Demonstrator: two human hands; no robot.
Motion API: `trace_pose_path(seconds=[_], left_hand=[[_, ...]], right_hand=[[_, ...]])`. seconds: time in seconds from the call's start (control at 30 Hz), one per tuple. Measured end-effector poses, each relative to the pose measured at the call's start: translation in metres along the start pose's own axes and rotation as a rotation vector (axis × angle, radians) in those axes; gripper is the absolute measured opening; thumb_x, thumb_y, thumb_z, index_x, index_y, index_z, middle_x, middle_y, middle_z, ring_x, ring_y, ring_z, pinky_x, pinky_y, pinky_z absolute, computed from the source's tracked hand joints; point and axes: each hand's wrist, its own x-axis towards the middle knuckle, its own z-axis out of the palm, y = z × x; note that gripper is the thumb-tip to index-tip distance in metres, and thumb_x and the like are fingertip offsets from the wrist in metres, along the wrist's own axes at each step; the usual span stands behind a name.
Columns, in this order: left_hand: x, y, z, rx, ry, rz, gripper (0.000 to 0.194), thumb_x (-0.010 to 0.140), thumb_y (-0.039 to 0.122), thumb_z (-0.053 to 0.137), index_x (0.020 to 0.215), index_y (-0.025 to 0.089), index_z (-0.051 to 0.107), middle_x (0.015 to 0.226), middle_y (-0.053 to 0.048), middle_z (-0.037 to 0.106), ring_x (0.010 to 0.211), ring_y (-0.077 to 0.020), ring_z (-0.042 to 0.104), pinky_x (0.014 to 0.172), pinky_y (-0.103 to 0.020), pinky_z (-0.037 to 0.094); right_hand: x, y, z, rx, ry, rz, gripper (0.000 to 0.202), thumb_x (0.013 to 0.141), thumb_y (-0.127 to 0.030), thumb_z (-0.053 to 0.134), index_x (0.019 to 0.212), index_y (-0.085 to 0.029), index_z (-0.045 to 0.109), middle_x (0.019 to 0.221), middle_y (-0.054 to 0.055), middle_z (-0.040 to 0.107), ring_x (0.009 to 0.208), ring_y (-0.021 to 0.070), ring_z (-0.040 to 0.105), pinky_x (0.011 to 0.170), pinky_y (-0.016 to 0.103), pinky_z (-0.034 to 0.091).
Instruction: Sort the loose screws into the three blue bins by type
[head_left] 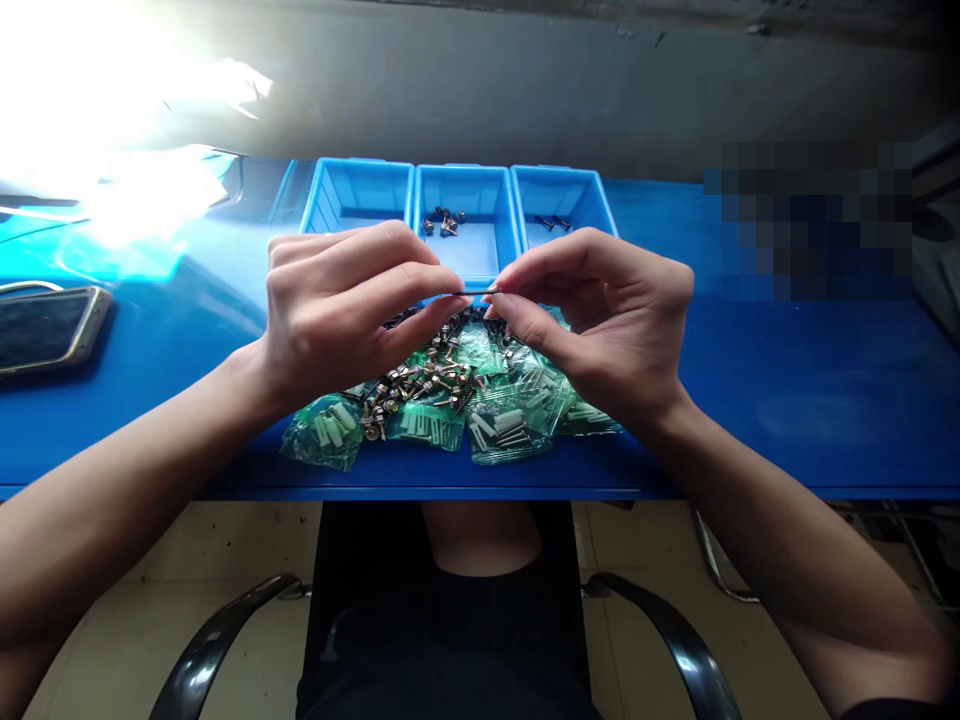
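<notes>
A thin dark screw [478,292] lies level between my two hands, just in front of the blue bins. My left hand [345,295] pinches one end between thumb and forefinger. At the other end, the thumb and forefinger of my right hand [600,310] are closed on it. Below my hands is a heap of loose bolts and screws [427,380], partly covered by my fingers. Green-tinted plastic packets [501,425] holding white wall plugs and screws lie around the heap's front and right side.
Three blue bins stand at the back: the middle bin [480,255] holds several bolts, the right bin [577,190] a few dark screws. A phone [52,330] lies on the blue table [787,400] at the left. Glare washes out the upper left.
</notes>
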Motion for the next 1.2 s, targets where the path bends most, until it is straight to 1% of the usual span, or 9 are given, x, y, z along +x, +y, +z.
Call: trace_pose_path(seconds=[0.13,0.23,0.37,0.5,0.7,0.83,0.97,1.1,1.2], left_hand=[[0.0015,0.0008,0.0028,-0.015,0.028,0.012,0.013,0.105,0.034,0.075,0.107,0.021,0.074,0.091,-0.002,0.077,0.072,-0.0129,0.068,0.057,-0.030,0.046],[0.0018,0.0022,0.0037,0.013,0.019,-0.029,0.006,0.106,0.030,0.074,0.104,0.025,0.072,0.090,0.002,0.077,0.070,-0.0116,0.068,0.055,-0.029,0.046],[0.0023,0.0024,0.0013,0.003,0.015,0.004,0.005,0.103,0.025,0.078,0.104,0.024,0.074,0.089,0.001,0.078,0.070,-0.0114,0.069,0.055,-0.029,0.048],[0.0041,0.0001,0.0000,-0.011,0.030,0.054,0.003,0.103,0.022,0.076,0.105,0.019,0.075,0.089,-0.001,0.078,0.072,-0.0107,0.067,0.058,-0.026,0.047],[0.0061,-0.0009,0.0016,0.035,0.052,0.093,0.002,0.105,0.021,0.073,0.104,0.020,0.074,0.087,0.002,0.075,0.070,-0.0073,0.065,0.059,-0.020,0.043],[0.0055,-0.0003,0.0019,0.031,0.046,0.056,0.005,0.106,0.023,0.073,0.101,0.023,0.073,0.087,0.002,0.076,0.068,-0.0072,0.065,0.057,-0.022,0.042],[0.0050,-0.0006,0.0042,0.038,0.058,0.084,0.011,0.108,0.028,0.068,0.101,0.021,0.074,0.084,0.003,0.075,0.063,-0.0061,0.065,0.054,-0.021,0.042],[0.0038,0.0013,0.0069,0.003,0.062,0.054,0.014,0.106,0.028,0.072,0.095,0.020,0.073,0.082,0.002,0.074,0.062,-0.0081,0.064,0.053,-0.024,0.041],[0.0029,0.0022,0.0065,-0.024,0.060,0.030,0.019,0.107,0.025,0.069,0.089,0.018,0.071,0.081,0.001,0.073,0.063,-0.0091,0.063,0.053,-0.025,0.040]], right_hand=[[-0.0011,0.0010,-0.0002,0.034,0.008,0.045,0.016,0.105,-0.032,0.070,0.118,-0.036,0.077,0.114,0.004,0.083,0.103,0.0296,0.079,0.093,0.051,0.074],[-0.0014,0.0011,-0.0004,0.073,0.000,0.068,0.011,0.105,-0.033,0.069,0.113,-0.037,0.076,0.115,0.003,0.082,0.105,0.0288,0.079,0.095,0.050,0.074],[-0.0007,0.0010,-0.0001,0.130,0.010,0.070,0.008,0.104,-0.027,0.071,0.107,-0.034,0.074,0.113,0.004,0.082,0.103,0.0268,0.079,0.094,0.048,0.073],[0.0012,0.0021,0.0032,0.145,0.038,0.041,0.013,0.100,-0.022,0.074,0.107,-0.033,0.076,0.106,0.004,0.081,0.096,0.0280,0.077,0.089,0.051,0.073],[0.0027,0.0016,0.0063,0.194,0.051,-0.022,0.018,0.098,-0.016,0.073,0.104,-0.033,0.074,0.099,0.002,0.079,0.091,0.0276,0.076,0.084,0.050,0.072],[0.0021,-0.0010,0.0039,0.132,0.025,-0.011,0.022,0.101,-0.019,0.070,0.115,-0.035,0.075,0.103,0.003,0.081,0.094,0.0287,0.076,0.086,0.051,0.073],[0.0027,-0.0031,0.0009,-0.038,-0.052,-0.053,0.040,0.102,-0.019,0.068,0.138,-0.037,0.072,0.109,0.005,0.081,0.098,0.0303,0.076,0.087,0.051,0.073],[0.0014,-0.0053,-0.0006,-0.158,-0.119,-0.093,0.050,0.095,-0.020,0.079,0.142,-0.035,0.071,0.122,0.007,0.081,0.102,0.0323,0.076,0.088,0.052,0.072],[-0.0002,-0.0066,-0.0006,-0.168,-0.114,-0.080,0.052,0.093,-0.018,0.081,0.142,-0.034,0.072,0.123,0.007,0.081,0.103,0.0335,0.077,0.088,0.054,0.071]])
